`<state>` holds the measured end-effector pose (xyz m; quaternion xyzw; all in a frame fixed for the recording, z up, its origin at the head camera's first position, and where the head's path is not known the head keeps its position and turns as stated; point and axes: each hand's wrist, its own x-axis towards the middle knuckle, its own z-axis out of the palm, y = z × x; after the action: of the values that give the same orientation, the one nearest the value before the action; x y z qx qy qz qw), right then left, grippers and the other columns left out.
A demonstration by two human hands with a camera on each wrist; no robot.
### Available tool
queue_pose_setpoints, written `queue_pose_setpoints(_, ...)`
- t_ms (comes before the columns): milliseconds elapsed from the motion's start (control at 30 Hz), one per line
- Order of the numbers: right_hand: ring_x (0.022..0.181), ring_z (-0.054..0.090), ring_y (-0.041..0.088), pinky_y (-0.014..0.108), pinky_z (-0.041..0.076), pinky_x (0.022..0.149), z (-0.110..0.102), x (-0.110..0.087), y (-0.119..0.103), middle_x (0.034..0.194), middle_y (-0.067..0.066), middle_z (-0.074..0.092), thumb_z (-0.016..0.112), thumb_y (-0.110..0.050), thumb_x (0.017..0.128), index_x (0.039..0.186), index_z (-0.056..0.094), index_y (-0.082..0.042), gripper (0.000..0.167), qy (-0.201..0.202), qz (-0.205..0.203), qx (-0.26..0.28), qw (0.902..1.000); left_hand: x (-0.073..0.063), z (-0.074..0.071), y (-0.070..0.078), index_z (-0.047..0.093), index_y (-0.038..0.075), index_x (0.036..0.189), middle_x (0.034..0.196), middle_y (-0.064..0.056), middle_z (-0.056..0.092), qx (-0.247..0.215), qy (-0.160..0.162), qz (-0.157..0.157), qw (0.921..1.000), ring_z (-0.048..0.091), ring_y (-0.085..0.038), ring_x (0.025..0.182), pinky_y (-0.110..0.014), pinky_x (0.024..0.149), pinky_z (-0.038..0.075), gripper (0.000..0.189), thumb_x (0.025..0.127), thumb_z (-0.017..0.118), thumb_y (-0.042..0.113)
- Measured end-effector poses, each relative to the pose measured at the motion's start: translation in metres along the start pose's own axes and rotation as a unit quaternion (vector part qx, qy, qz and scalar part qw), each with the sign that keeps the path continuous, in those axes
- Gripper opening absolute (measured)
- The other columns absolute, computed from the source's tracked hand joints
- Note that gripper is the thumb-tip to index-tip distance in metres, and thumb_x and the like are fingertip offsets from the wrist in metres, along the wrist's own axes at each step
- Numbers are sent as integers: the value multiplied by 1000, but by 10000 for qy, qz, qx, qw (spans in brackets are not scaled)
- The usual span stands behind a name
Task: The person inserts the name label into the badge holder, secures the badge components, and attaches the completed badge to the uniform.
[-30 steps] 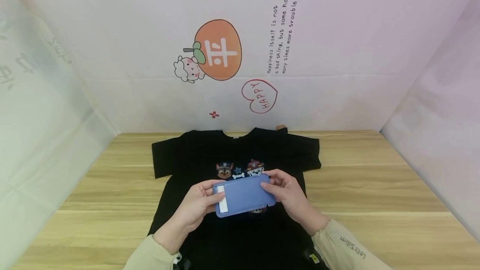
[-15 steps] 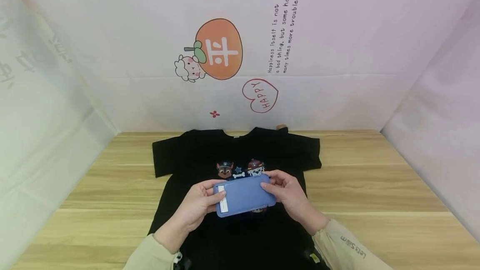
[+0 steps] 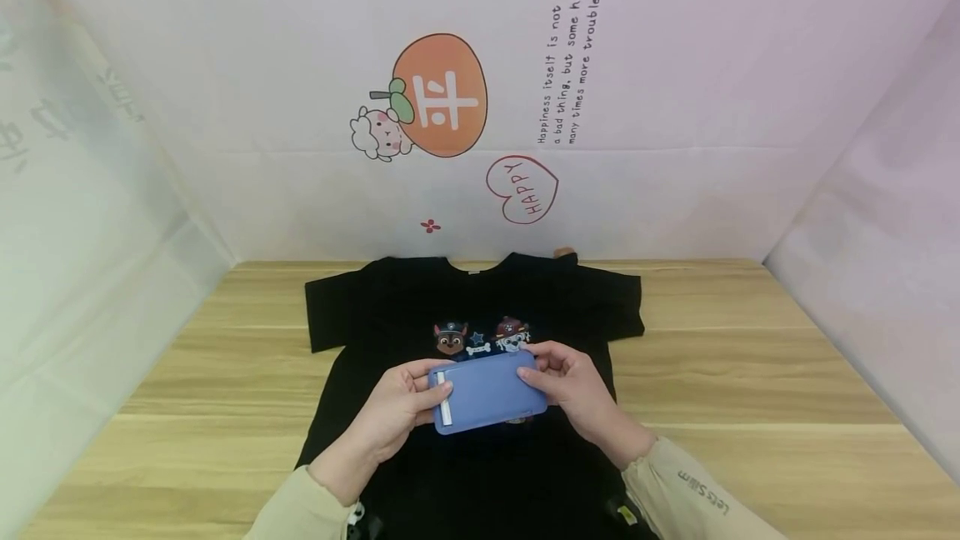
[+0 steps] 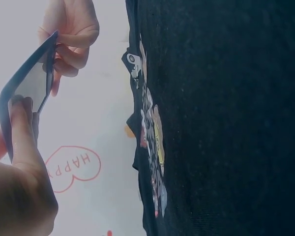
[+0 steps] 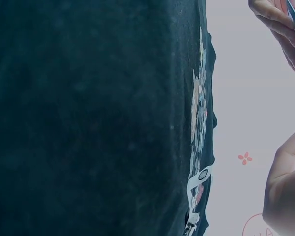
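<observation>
Both hands hold a flat blue rectangular case [image 3: 491, 394] over a black T-shirt [image 3: 465, 473] in the head view. The left hand [image 3: 393, 407] grips its left end, thumb on the upper face beside a narrow white strip [image 3: 444, 411]. At the opposite end, the right hand [image 3: 573, 382] pinches the case between thumb and fingers. The left wrist view catches the case's edge [image 4: 19, 78] from the side, raised off the shirt. Cartoon dog heads [image 3: 450, 338] are printed on the shirt's chest, partly covered by the case.
The T-shirt lies spread on a wood-grain table [image 3: 697, 357], neck toward the back. A white cloth wall [image 3: 637, 190] with printed fruit and lettering rises behind, and pale cloth stands at both sides. A small brown thing [image 3: 564, 252] peeks out at the shirt's shoulder.
The white strip at the case's left end has narrowed, and its blue panel has shifted slightly left with the right hand. The left hand stays nearly still.
</observation>
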<state>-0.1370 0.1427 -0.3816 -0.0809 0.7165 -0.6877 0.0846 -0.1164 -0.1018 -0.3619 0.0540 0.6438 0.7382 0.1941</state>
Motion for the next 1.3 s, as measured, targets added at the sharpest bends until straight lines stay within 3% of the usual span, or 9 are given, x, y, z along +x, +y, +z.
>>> queue_pose_setpoints(367,63,43,9,20,39,58,2,0,1,82,1,52,65,-9,88,121,58,6,37,170,104,-200,9996,-1,2,2,44,-12,131,111,-16,68,12,6,4,10000,69,-12,87,-33,80,56,42,94,56,6)
queue_pose_setpoints(700,79,51,15,26,47,69,5,-1,-3,84,2,52,66,-11,88,124,57,6,41,283,151,-216,9993,2,5,1,43,-13,131,115,-21,65,35,6,50,10000,69,-13,86,-31,78,56,41,95,54,3)
queue_pose_setpoints(1300,67,45,11,20,40,60,6,0,0,76,0,52,66,-5,87,124,58,5,39,487,185,-403,9978,3,9,0,43,-12,133,124,-28,57,141,-54,115,9998,66,-18,96,-38,84,54,40,96,50,3)
